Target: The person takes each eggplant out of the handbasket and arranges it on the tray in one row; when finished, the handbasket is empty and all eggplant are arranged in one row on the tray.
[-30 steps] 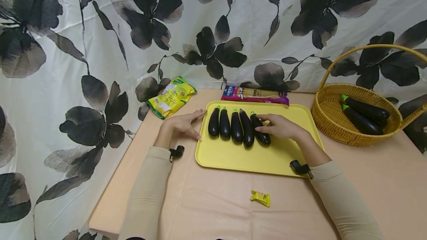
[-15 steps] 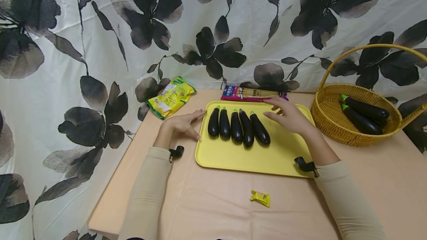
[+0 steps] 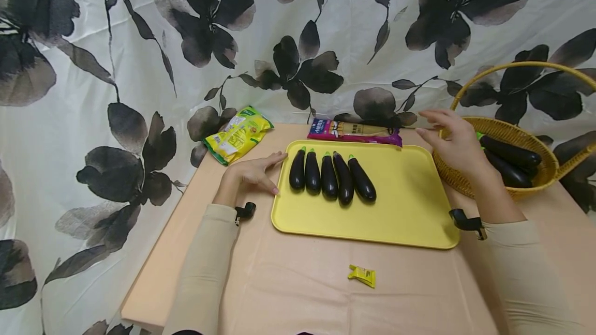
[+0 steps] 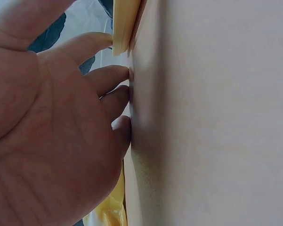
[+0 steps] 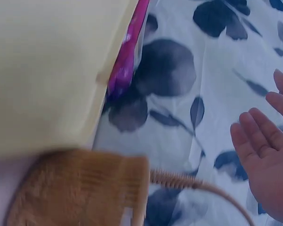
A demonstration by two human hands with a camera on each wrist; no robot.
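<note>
Several dark purple eggplants lie side by side on a yellow tray, green stem ends away from me. My left hand is at the tray's left edge, fingers spread, fingertips right at the rim. In the left wrist view the palm of that left hand faces the camera and holds nothing. My right hand, fingers extended, is in the air in front of the left side of a wicker basket. More eggplants lie in that basket, partly hidden by the right hand and wrist. In the right wrist view the right hand is bare.
The basket's tall handle arches over it. Behind the tray lies a purple and blue noodle packet. A yellow-green bag lies at the back left, and a small yellow wrapped packet near the front. A floral curtain hangs behind.
My right hand has let go of the rightmost eggplant on the tray, lifted, and moved right to the basket. The left hand has stayed at the tray's edge.
</note>
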